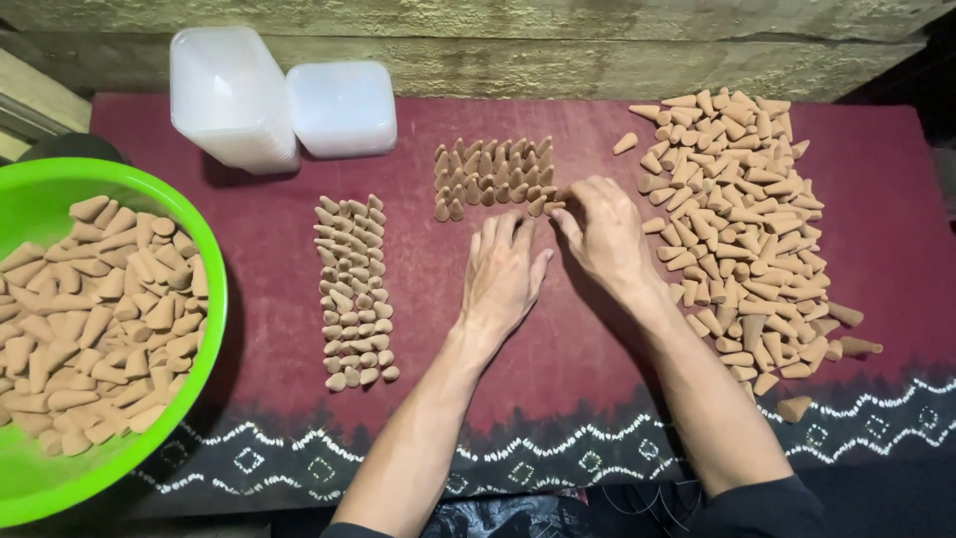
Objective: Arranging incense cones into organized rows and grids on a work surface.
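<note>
My left hand [505, 269] lies flat on the maroon cloth [578, 359], fingers apart, holding nothing, just below a small block of upright tan cones [490, 177]. My right hand [603, 231] has its fingertips pinched on a cone at the right end of that block's front row. A large loose pile of tan cones [742, 219] lies to the right of my right hand. A long block of standing cones [353, 289] sits to the left of my left hand.
A green plastic basin [30, 468] holding many tan cones stands at the left edge. Two stacks of clear square plastic containers [231, 95] [343, 108] sit at the back left. A wooden wall runs behind the table. The cloth's patterned hem lies along the near edge.
</note>
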